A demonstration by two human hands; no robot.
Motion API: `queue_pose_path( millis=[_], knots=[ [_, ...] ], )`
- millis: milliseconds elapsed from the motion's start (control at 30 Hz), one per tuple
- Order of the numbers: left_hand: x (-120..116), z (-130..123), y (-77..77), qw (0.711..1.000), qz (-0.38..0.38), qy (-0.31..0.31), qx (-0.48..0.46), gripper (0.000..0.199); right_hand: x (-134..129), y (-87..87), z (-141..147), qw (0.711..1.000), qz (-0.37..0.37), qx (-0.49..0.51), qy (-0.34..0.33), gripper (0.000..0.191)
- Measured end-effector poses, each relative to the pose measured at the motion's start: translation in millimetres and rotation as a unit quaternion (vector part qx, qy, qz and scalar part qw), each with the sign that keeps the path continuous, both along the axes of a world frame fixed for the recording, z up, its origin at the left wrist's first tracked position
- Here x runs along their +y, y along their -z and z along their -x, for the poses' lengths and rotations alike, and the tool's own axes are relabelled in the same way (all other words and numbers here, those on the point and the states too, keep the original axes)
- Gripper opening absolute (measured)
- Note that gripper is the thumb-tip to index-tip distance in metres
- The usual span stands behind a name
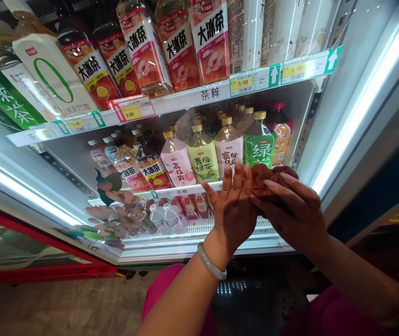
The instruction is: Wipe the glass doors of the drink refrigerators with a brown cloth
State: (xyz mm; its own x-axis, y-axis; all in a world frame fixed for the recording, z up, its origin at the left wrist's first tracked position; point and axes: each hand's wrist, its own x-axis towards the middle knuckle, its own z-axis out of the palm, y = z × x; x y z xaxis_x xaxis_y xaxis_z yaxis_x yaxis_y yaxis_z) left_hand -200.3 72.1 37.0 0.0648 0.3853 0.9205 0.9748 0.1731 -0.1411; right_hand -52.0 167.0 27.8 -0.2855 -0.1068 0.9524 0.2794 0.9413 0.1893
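Note:
My left hand [232, 205], with a pale bangle [211, 262] on its wrist, is raised in front of the cooler with its fingers stretched apart. Right beside it, my right hand [295, 210] has its fingers closed on a crumpled brown cloth [264, 179]. The cloth meets the edge of my left hand; whether the left hand grips any of it is hidden. Behind my fingers stand a pink-labelled drink bottle [229, 140], a green-labelled bottle [260, 140] and a light green bottle [203, 156], all with gold caps.
An upper shelf edge [210, 94] with price tags crosses above my hands, holding several large tea bottles [176, 44]. Below the middle shelf stand small clear bottles [166, 217]. Bright light strips run down both sides of the cooler. Flower decorations [110, 189] show at the left.

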Motion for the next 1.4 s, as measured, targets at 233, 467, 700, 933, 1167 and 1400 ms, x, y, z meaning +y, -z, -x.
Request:
queue_pose_path(
  millis=[233, 467, 700, 933, 1167, 1400],
  knots=[
    [3.1, -8.9, 0.0, 1.000, -0.005, 0.020, 0.015, 0.065, 13.5, -15.5, -11.2, 0.997, 0.014, 0.064, 0.040, 0.049],
    [9.4, -15.6, 15.7, 0.998, -0.010, 0.060, 0.014, 0.050, -4.9, -11.3, 6.5, 0.998, 0.023, 0.061, -0.001, 0.052],
    [10.3, -26.5, 14.0, 0.998, 0.017, 0.045, 0.038, 0.054, 26.8, -3.5, -29.6, 0.999, -0.017, 0.001, 0.037, 0.056],
    [9.7, -26.7, 9.9, 0.998, 0.049, 0.018, 0.042, 0.065, 38.8, -16.5, -25.6, 0.993, -0.018, 0.095, 0.074, 0.061],
    [3.2, -17.1, 6.4, 0.998, 0.051, 0.022, 0.031, 0.052, 8.5, -12.7, -9.8, 0.999, -0.002, 0.040, 0.034, 0.051],
    [-4.7, -12.8, -5.9, 0.999, 0.030, 0.009, 0.029, 0.059, 48.3, -7.5, -30.8, 0.996, -0.069, 0.046, 0.042, 0.081]
  ],
)
